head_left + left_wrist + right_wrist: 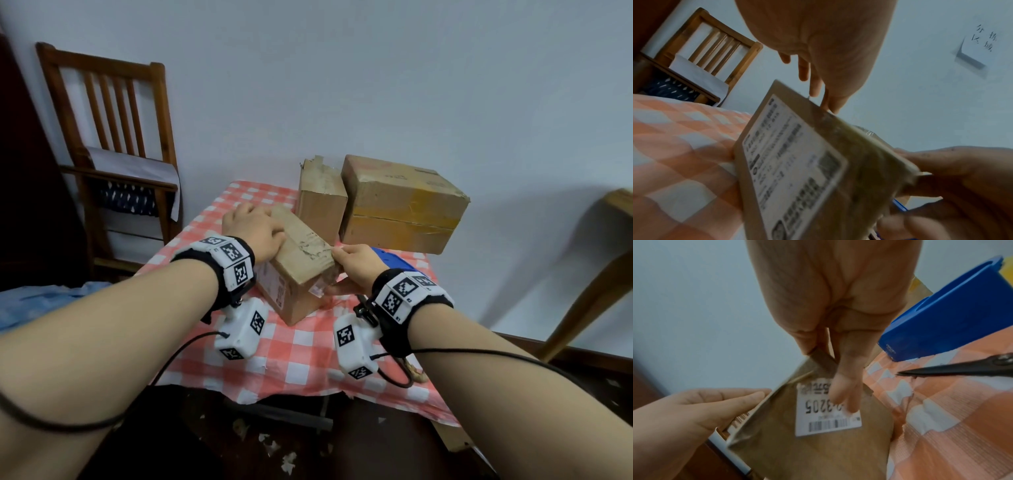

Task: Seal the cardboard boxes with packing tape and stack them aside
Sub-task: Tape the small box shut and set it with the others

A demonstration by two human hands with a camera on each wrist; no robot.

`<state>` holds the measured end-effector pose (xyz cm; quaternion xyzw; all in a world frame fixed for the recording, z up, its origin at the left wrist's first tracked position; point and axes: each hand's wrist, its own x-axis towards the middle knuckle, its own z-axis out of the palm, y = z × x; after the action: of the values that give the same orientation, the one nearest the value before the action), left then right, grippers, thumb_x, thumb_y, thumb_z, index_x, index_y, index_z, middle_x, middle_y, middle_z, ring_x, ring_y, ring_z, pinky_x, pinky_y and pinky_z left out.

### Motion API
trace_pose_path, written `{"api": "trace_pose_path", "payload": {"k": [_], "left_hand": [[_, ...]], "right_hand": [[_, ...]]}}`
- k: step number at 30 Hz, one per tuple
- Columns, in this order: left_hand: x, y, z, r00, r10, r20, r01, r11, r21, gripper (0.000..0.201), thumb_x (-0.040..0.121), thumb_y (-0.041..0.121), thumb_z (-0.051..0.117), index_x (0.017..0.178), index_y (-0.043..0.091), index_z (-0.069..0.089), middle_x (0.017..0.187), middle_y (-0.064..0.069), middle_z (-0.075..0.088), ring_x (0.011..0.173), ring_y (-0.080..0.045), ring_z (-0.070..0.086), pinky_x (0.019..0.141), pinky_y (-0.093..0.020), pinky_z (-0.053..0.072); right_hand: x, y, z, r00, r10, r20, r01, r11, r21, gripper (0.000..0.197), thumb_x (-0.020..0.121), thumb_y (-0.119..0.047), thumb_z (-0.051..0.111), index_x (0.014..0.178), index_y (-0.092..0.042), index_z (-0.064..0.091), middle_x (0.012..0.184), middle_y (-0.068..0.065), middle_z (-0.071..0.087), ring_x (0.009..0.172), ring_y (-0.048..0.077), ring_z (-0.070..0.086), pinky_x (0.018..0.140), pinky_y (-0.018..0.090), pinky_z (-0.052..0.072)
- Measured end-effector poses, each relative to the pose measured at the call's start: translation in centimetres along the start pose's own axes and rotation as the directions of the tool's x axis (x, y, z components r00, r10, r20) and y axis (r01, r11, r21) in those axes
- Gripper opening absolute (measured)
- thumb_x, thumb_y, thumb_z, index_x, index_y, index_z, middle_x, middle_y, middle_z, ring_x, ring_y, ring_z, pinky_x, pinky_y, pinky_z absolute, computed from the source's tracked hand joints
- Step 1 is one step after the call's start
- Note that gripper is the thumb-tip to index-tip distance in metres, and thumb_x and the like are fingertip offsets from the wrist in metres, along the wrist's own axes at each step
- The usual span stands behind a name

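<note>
Small box point(301, 260) tilted on counter point(291, 346) — left hand point(251, 226) fingers flat on top, right hand point(356, 267) fingers clamped on its end

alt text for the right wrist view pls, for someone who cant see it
A right hand grips a small cardboard box across its white barcode label, while the left hand steadies its other side. A blue tape dispenser and black scissors lie on the checked tablecloth.

Left hand point(818, 48) rests fingers point(816, 87) on the top edge of a tilted cardboard box point(797, 170), shipping label point(789, 170) facing camera. Right hand point(953, 178) grips the box's right end. Checkered desk point(678, 154) below, wooden chair point(701, 53) behind.
</note>
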<state>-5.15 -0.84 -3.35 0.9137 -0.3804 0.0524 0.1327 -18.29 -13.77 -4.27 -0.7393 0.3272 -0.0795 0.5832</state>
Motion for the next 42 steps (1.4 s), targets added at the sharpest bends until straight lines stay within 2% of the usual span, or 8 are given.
{"api": "trace_pose_path", "payload": {"k": [5,10,13,19,22,27,34,42], "left_hand": [[0.2,1.1,0.6,0.991,0.054,0.121,-0.050,0.998,-0.040,0.053,0.089,0.062,0.041,0.118,0.024,0.064,0.130,-0.002,0.057,0.118,-0.023,0.049,0.099,-0.036,0.036],[-0.2,2.0,0.2,0.919,0.114,0.377,-0.150,0.986,0.068,0.110,0.060,0.084,0.056,0.143,0.015,0.034,0.143,-0.008,0.037,0.130,-0.025,0.034,0.108,-0.040,0.030],[-0.3,2.1,0.3,0.918,0.108,0.382,-0.157,0.983,0.099,0.097,0.071,0.066,0.065,0.145,0.014,0.030,0.150,-0.010,0.029,0.139,-0.025,0.024,0.114,-0.038,0.022],[-0.6,2.1,0.4,0.926,0.134,0.352,-0.154,0.988,0.029,0.093,0.073,0.059,0.068,0.145,0.014,0.030,0.148,-0.007,0.032,0.136,-0.023,0.028,0.111,-0.034,0.027],[-0.7,1.8,0.6,0.930,0.179,0.320,-0.187,0.982,-0.005,0.093,0.068,0.064,0.068,0.141,0.017,0.037,0.136,-0.002,0.040,0.126,-0.020,0.035,0.105,-0.035,0.032],[-0.9,1.6,0.6,0.934,0.175,0.310,-0.174,0.984,-0.031,0.086,0.070,0.058,0.070,0.143,0.024,0.039,0.146,-0.003,0.035,0.133,-0.021,0.032,0.109,-0.038,0.031],[-1.0,1.6,0.6,0.927,0.192,0.323,-0.188,0.981,-0.046,0.075,0.072,0.058,0.068,0.139,0.049,0.036,0.138,-0.004,0.039,0.128,-0.022,0.036,0.105,-0.041,0.034],[-0.9,1.8,0.6,0.920,0.219,0.326,-0.160,0.967,-0.199,0.065,0.069,0.045,0.079,0.129,0.031,0.057,0.151,0.014,0.032,0.133,-0.012,0.039,0.108,-0.036,0.034]], "right_hand": [[-0.1,-0.2,-0.5,0.998,0.051,-0.026,-0.050,0.998,0.045,0.033,0.100,-0.021,0.039,0.104,0.008,0.054,0.088,0.026,0.067,0.057,0.034,0.067,0.050,0.035,0.059],[-0.2,0.0,-0.7,0.999,0.025,-0.029,-0.027,0.999,-0.044,0.018,0.094,-0.001,0.041,0.093,0.005,0.058,0.078,0.018,0.064,0.052,0.024,0.063,0.041,0.026,0.051],[-0.3,0.2,-1.0,1.000,0.013,-0.019,-0.015,0.994,-0.107,0.019,0.092,-0.001,0.045,0.080,-0.001,0.059,0.071,0.011,0.062,0.055,0.019,0.059,0.044,0.023,0.049],[-0.5,0.5,-1.0,1.000,-0.020,-0.020,0.017,0.991,-0.136,0.021,0.088,-0.015,0.055,0.068,-0.011,0.057,0.063,0.002,0.055,0.061,0.016,0.049,0.055,0.024,0.040],[-0.5,0.5,-0.8,0.997,-0.072,-0.037,0.066,0.988,-0.141,0.023,0.087,-0.034,0.065,0.085,-0.011,0.065,0.082,0.004,0.065,0.071,0.015,0.060,0.058,0.023,0.046],[-0.3,0.3,0.5,0.993,-0.117,-0.025,0.108,0.963,-0.245,0.025,0.086,-0.030,0.068,0.096,-0.007,0.066,0.083,0.005,0.068,0.073,0.017,0.064,0.069,0.034,0.055],[0.3,-0.3,0.9,0.989,-0.133,-0.058,0.102,0.923,-0.372,0.036,0.097,-0.030,0.048,0.099,0.002,0.065,0.090,0.017,0.070,0.080,0.030,0.070,0.075,0.040,0.059],[0.7,0.0,0.6,0.993,-0.103,-0.064,0.080,0.954,-0.291,0.030,0.094,-0.023,0.054,0.090,0.005,0.064,0.080,0.017,0.064,0.074,0.029,0.065,0.077,0.043,0.057]]}}
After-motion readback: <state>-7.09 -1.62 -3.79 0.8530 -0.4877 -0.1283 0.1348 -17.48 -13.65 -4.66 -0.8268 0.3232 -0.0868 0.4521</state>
